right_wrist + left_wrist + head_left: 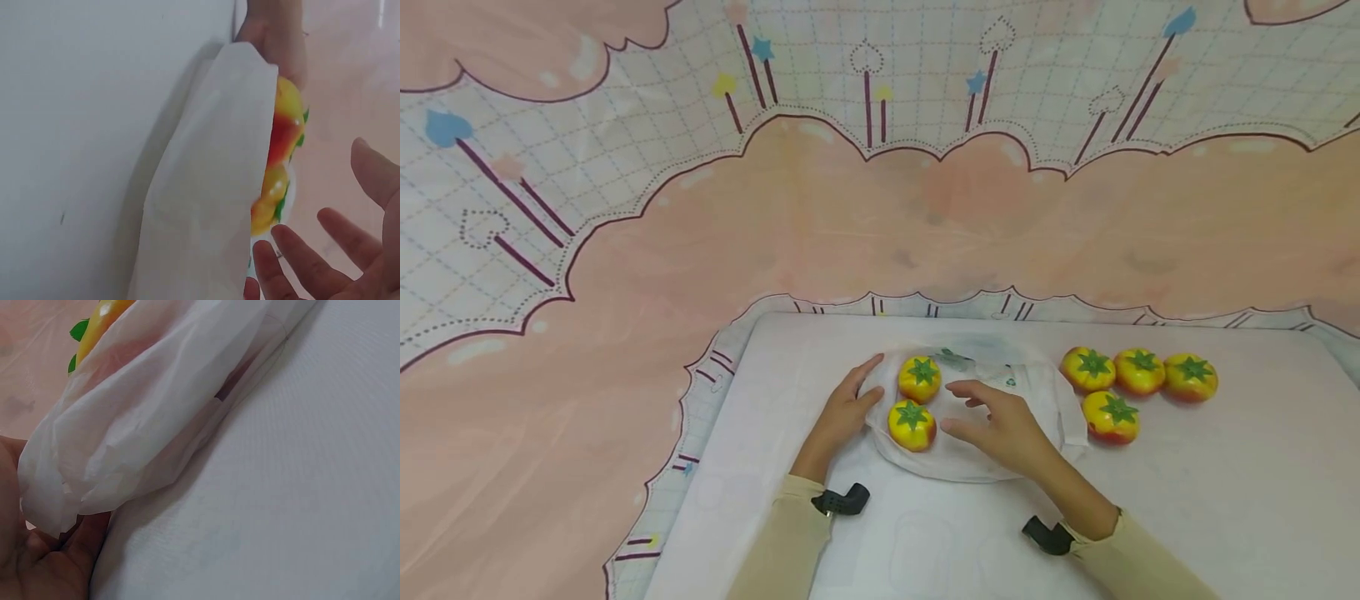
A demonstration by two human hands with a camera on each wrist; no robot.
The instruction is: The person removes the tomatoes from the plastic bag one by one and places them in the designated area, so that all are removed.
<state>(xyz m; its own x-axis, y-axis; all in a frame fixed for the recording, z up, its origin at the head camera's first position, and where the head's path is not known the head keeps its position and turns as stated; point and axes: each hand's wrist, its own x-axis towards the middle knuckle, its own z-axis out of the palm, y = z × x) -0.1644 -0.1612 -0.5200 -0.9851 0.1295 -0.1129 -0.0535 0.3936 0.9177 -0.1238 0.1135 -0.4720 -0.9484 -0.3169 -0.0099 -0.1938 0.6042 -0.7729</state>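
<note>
A white plastic bag with green print lies on the white table. Two yellow-and-red tomatoes with green star-shaped tops rest at its left part: a rear tomato and a front tomato. My left hand touches the bag's left edge, thumb and forefinger apart; in the left wrist view, bag film hangs against that hand, and some fingers are hidden. Just right of the two tomatoes is my right hand, thumb and fingers spread with nothing between them. The right wrist view shows its fingers apart beside the bag.
Right of the bag, several more tomatoes stand close together: three in a back row, including the rightmost tomato, and a single tomato in front. A patterned pink-and-white curtain rises behind the table.
</note>
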